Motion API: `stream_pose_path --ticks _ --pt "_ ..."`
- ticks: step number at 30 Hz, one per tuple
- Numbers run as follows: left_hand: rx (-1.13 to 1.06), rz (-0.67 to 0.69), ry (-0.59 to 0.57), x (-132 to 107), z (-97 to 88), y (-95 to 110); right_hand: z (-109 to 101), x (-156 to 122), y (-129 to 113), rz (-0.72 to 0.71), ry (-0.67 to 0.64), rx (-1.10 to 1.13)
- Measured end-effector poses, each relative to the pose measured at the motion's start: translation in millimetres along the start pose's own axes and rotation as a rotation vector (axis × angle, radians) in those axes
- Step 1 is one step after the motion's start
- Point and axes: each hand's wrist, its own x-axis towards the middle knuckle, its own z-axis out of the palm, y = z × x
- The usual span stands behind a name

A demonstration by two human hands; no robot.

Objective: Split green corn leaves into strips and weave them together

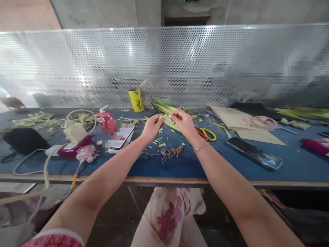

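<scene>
Both hands meet over the blue tabletop. Fingertips of my left hand pinch one end of a pale green plant stalk. My right hand, with a thin bracelet at the wrist, is closed on the same stalk close by. Longer green leaves lie just beyond the fingers. Beside my right wrist rest scissors with yellow and red handles, partly hidden by the wrist. A tangle of brown twine sits nearer the front edge, among pale plant scraps.
A yellow can-like container stands before the perforated metal screen. Left are a red drink carton, a phone, cables and a black pouch. Right are another phone, cardboard sheets and a pink ring-shaped coil.
</scene>
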Motion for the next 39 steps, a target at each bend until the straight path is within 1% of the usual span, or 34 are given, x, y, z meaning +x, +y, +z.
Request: stream_pose_path --ticks 3,5,10,13,15,17,22,24,29,33,36,39 --pt "0.038 -0.012 -0.009 0.5 -0.6 -1.5 -1.9 -1.5 -5.0 -0.101 0.010 -0.097" --pt "0.010 -0.025 -0.034 0.3 -0.5 -3.0 -2.8 -1.8 -6.3 -0.133 0.007 -0.132" --pt "-0.127 -0.059 -0.093 -0.1 -0.1 -6.2 -2.5 -1.7 -6.3 -0.124 -0.006 -0.106" --pt "-0.148 -0.087 -0.123 0.6 -0.1 -6.8 -1.6 -3.0 -9.3 -0.127 -0.076 -0.103" --pt "-0.122 -0.104 -0.139 0.7 0.0 -6.7 -0.9 -4.2 -11.1 -0.137 -0.131 -0.101" --pt "-0.064 -0.105 -0.151 0.0 0.0 -6.0 -0.5 -4.8 -10.8 -0.148 -0.155 -0.104" --pt "0.140 -0.059 -0.161 -3.2 0.1 -2.6 -0.9 -2.1 -2.2 -0.151 -0.156 -0.128" --pt "0.190 -0.035 -0.150 -3.7 0.4 -2.0 -0.9 -0.7 1.3 -0.152 -0.143 -0.139" --pt "0.180 -0.038 -0.096 -1.5 -0.1 -4.3 1.1 -0.3 5.5 -0.096 -0.131 -0.118" --pt "0.109 -0.003 -0.085 0.2 -0.6 -5.4 1.3 -1.4 4.5 0.000 -0.147 -0.047" --pt "-0.017 -0.017 -0.075 0.7 0.0 -5.0 0.7 -1.1 6.0 0.056 -0.151 -0.011" --pt "-0.189 -0.099 -0.043 3.0 -0.1 -6.0 0.8 1.8 15.3 0.108 -0.090 -0.010"
